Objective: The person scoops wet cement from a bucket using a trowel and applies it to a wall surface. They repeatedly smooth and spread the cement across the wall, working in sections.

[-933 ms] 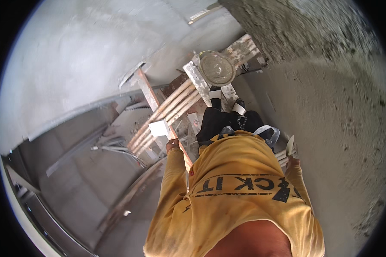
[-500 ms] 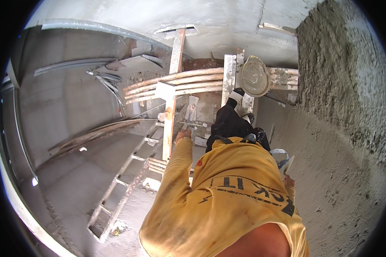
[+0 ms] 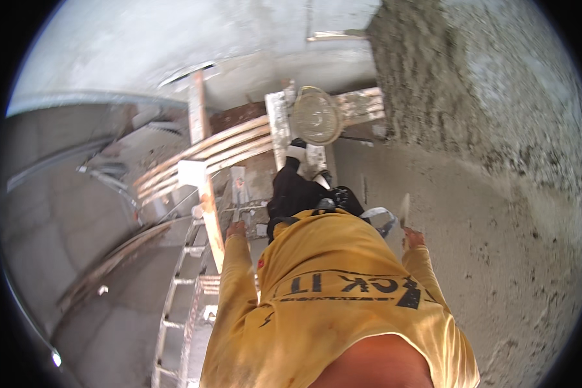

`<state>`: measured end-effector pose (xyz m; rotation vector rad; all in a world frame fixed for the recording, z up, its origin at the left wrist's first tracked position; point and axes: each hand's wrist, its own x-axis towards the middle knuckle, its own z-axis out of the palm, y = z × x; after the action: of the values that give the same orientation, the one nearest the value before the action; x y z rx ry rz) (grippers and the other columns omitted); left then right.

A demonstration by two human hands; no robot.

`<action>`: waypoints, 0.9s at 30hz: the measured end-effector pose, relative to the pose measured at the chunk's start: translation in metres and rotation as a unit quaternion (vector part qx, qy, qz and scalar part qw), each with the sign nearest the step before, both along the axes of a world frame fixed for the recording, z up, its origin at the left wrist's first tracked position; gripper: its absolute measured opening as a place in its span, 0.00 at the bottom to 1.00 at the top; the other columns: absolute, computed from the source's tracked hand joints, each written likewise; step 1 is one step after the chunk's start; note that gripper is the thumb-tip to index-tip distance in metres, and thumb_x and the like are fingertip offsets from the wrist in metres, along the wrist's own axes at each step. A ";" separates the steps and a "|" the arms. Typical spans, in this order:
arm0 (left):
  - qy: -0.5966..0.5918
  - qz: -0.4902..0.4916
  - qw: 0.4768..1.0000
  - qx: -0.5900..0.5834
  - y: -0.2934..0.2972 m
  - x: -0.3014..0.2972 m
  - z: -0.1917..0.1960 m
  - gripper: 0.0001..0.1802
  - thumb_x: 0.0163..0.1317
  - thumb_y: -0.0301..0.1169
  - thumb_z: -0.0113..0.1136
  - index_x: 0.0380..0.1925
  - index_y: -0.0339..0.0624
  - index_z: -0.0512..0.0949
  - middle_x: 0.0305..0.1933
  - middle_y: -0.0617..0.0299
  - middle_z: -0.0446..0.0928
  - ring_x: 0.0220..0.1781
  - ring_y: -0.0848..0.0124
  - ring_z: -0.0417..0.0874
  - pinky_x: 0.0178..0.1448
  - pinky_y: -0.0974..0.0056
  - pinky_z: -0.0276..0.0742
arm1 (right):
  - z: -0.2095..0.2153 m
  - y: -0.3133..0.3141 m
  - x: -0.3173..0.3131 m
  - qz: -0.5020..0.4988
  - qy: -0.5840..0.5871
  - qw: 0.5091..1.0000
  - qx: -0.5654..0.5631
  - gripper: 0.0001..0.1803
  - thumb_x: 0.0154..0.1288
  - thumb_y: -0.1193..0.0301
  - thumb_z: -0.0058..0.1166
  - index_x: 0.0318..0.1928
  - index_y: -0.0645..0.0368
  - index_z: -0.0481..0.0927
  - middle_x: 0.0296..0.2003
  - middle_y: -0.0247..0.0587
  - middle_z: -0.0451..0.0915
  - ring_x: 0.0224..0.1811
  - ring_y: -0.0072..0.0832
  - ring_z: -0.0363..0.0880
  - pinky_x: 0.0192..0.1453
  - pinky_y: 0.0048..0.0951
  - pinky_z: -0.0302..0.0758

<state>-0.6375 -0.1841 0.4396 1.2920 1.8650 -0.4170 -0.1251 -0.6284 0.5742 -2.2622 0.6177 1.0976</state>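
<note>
My right hand (image 3: 414, 238) is out beside my right hip, closed around a trowel whose thin pale blade (image 3: 405, 210) points up and away, seen almost edge-on. To the left, my left hand (image 3: 237, 228) hangs low beside an upright wooden post (image 3: 211, 213). Its fingers look curled, but what they hold, if anything, is too small to make out. Just beyond it is a narrow whitish piece (image 3: 239, 184). Past my feet, a round bucket (image 3: 316, 116) of wet grey mortar rests on the planks (image 3: 278, 123).
I stand on planks above the floor. Wooden poles (image 3: 239, 145) run crosswise ahead, and a ladder (image 3: 169, 317) leans at the left. Rough wet plaster coats the wall (image 3: 427, 84) on the right, with smoother plaster (image 3: 465, 213) below. Metal strips (image 3: 107, 178) lie at far left.
My view has swung, shifting the bucket, poles and post leftward. My right hand and trowel have come out from beside my body into clearer sight. My left hand remains low near the post.
</note>
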 end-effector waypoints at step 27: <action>-0.109 -0.185 0.963 0.164 0.083 0.129 0.053 0.26 0.57 0.47 0.56 0.42 0.32 0.79 0.42 0.41 0.80 0.48 0.50 0.81 0.54 0.56 0.73 | -0.026 -0.035 -0.073 -0.012 0.004 0.997 -0.078 0.21 0.54 0.61 0.59 0.40 0.69 0.81 0.32 0.54 0.81 0.28 0.40 0.80 0.32 0.41 0.76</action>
<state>-0.5080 -0.1008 0.4921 1.8447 1.5490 -0.1474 -0.1981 -0.6632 0.5484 -2.3762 0.7568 1.0817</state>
